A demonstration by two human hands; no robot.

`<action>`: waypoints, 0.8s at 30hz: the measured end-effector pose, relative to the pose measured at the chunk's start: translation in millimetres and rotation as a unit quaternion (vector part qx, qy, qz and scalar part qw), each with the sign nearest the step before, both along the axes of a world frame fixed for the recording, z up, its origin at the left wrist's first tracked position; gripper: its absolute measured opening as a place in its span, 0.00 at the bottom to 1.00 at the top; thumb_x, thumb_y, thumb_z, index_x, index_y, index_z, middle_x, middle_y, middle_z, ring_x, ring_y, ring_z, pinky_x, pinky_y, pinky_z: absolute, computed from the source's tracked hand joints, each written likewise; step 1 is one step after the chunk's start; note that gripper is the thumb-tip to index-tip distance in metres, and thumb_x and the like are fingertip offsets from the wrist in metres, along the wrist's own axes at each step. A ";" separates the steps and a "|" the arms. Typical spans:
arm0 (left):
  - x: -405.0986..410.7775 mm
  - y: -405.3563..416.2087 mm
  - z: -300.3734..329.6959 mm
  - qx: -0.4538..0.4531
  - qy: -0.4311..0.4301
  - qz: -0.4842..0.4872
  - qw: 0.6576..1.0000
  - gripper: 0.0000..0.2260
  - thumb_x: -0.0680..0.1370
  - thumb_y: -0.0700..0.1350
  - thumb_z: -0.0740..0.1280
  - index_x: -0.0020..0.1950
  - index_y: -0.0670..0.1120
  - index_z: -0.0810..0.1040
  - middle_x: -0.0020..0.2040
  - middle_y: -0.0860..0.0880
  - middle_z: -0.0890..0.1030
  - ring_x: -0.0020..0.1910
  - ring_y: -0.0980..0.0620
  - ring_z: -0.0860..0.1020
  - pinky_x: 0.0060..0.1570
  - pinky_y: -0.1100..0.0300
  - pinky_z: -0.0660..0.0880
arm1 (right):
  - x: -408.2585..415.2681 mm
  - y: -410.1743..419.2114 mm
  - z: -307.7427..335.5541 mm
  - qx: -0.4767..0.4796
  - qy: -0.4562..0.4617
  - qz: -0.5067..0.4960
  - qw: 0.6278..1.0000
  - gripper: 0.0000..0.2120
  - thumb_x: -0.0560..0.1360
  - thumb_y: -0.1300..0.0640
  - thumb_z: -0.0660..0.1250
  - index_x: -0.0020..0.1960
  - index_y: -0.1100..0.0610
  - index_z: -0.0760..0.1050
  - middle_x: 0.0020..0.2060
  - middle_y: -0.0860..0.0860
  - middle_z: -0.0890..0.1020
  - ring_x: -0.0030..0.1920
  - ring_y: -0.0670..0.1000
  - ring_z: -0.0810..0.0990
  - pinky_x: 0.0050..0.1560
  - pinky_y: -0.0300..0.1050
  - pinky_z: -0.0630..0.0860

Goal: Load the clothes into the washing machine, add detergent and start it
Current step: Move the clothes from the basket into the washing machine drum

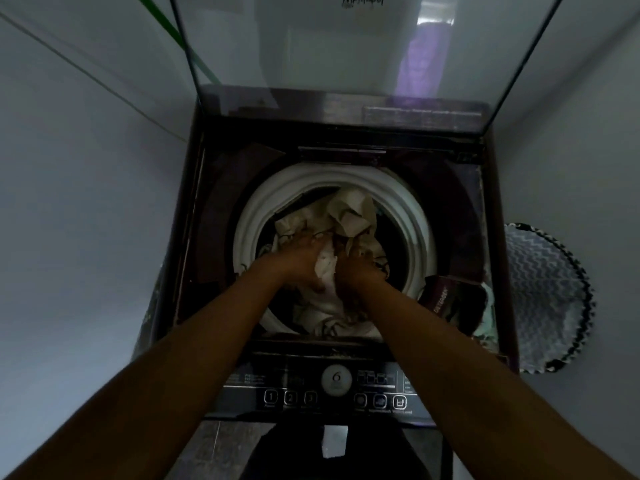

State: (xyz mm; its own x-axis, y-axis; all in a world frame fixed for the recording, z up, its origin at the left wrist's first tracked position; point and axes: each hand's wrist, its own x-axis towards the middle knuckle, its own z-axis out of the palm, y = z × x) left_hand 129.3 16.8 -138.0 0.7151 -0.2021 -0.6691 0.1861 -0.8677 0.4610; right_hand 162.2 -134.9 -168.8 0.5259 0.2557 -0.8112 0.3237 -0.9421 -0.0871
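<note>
We take the white drum rim point(249, 216) as our landmark. Inside it lies the pale clothes point(349, 209) pile, heaped toward the rim's far side and trailing to its near edge. Both our hands are down in the drum: the left hand point(301, 252) sits just inside the rim's near-left arc, the right hand point(356, 258) beside it toward the centre, with a fold of white cloth between them. The fingers of both hands look buried in the fabric, seemingly curled on it, though the dim light keeps us from being sure of the grip. The bulk still standing proud lies straight ahead of the fingers, beyond them toward the rim's far side, about equally near either hand. We judge the next push goes forward and down. The detergent drawer point(446, 303) sits just outside the rim's near-right, nearer our right hand. The control panel point(311, 398) lies nearer us than the rim, untouched.
</note>
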 end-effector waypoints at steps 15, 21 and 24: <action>20.0 -35.7 -63.0 0.032 -0.106 0.022 0.994 0.38 0.74 0.60 0.71 0.79 0.52 0.58 0.78 0.47 0.62 0.75 0.46 0.62 0.73 0.55 0.57 | 25.4 -10.0 -80.6 -0.195 0.016 -0.008 0.981 0.42 0.78 0.35 0.56 0.79 0.55 0.40 0.79 0.58 0.48 0.77 0.62 0.51 0.74 0.63 0.55; 40.3 -45.6 -65.8 0.046 -0.019 -0.020 0.999 0.52 0.63 0.63 0.78 0.80 0.55 0.52 0.80 0.47 0.57 0.77 0.43 0.59 0.76 0.48 0.57 | 32.8 -19.3 -50.9 -0.200 0.102 -0.056 0.973 0.35 0.80 0.41 0.57 0.80 0.56 0.47 0.78 0.57 0.54 0.76 0.60 0.55 0.73 0.54 0.61; 49.1 -34.7 -50.2 -0.033 0.018 0.040 0.998 0.45 0.67 0.56 0.79 0.79 0.54 0.58 0.76 0.47 0.64 0.73 0.44 0.66 0.71 0.50 0.66 | 48.5 -15.1 -21.0 -0.155 0.058 -0.131 0.977 0.37 0.79 0.43 0.59 0.79 0.60 0.47 0.77 0.61 0.54 0.76 0.62 0.55 0.69 0.52 0.66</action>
State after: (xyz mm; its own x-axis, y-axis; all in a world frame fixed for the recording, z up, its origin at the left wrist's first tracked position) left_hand 178.4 -17.9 -188.2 0.7059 -0.1892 -0.6825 0.2718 -0.8175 0.5077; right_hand 210.6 -150.0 -189.8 0.4400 -0.1434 -0.8865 0.0723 -0.9783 0.1941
